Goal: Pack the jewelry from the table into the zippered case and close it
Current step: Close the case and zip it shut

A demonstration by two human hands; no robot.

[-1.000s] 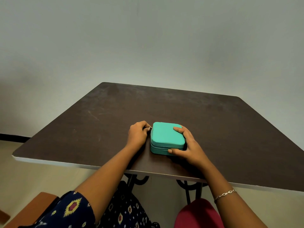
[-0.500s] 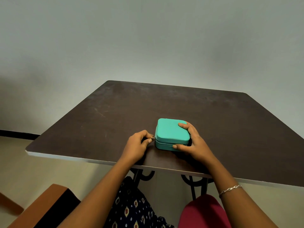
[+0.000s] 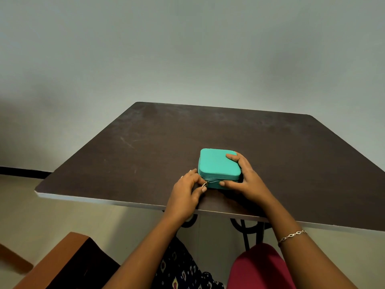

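Note:
A teal zippered case (image 3: 216, 163) lies flat with its lid down on the dark brown table (image 3: 145, 147), close to the near edge. My left hand (image 3: 186, 190) pinches the small gold zipper pull (image 3: 205, 183) at the case's front left corner. My right hand (image 3: 244, 180) clasps the case's right side, with the thumb on the front wall and the fingers over the lid's far right corner. No loose jewelry shows on the table.
The table's pale near edge (image 3: 125, 203) runs just below my hands, with a black metal base (image 3: 248, 228) underneath. A brown chair arm (image 3: 62, 261) sits at the lower left. A grey wall rises behind the table.
My left hand has drawn the zipper pull from the case's far left side along to the front left corner. My right hand stays clasped on the case.

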